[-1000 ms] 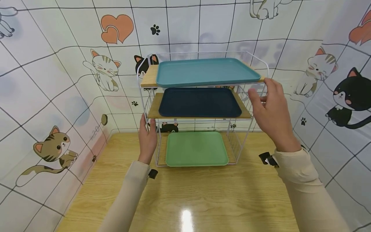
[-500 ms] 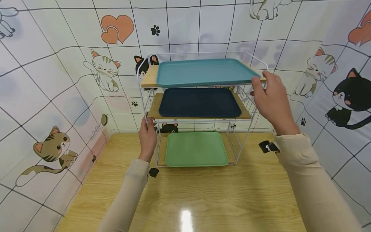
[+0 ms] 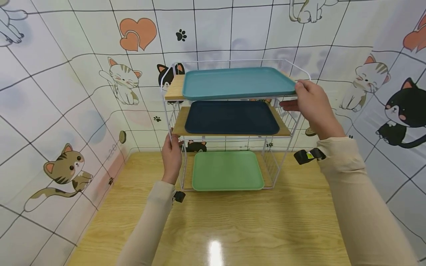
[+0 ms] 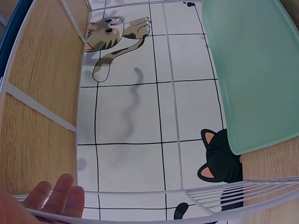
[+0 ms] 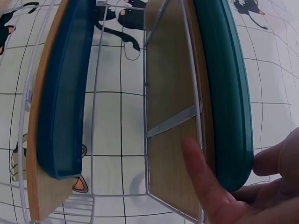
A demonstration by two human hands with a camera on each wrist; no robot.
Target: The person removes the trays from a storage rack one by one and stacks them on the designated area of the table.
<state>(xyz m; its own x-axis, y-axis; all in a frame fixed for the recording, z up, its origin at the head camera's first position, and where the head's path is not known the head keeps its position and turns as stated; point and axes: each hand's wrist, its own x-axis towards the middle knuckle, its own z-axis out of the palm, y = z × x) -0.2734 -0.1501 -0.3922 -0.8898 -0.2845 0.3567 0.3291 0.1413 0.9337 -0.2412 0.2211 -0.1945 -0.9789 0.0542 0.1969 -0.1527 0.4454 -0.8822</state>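
A three-tier white wire rack (image 3: 288, 155) with wooden shelves stands on the table. On its top shelf lies a teal tray (image 3: 237, 83), with a navy tray (image 3: 233, 117) on the middle shelf and a green tray (image 3: 227, 170) on the bottom one. My left hand (image 3: 171, 159) grips the rack's left side by the middle shelf; its fingertips (image 4: 63, 196) show inside the side wires. At the top right front corner my right hand (image 3: 314, 105) holds the teal tray (image 5: 231, 107), thumb at the rim and one finger (image 5: 196, 158) stretched beneath the shelf.
Wood-grain table (image 3: 233, 225) extends in front of the rack. A white tiled-pattern wall covering (image 3: 213, 33) with printed cats closes off the back and both sides, close behind the rack.
My right hand has moved up from the rack's right post onto the teal tray's corner. My left hand has closed on the rack's left side. The trays look unmoved.
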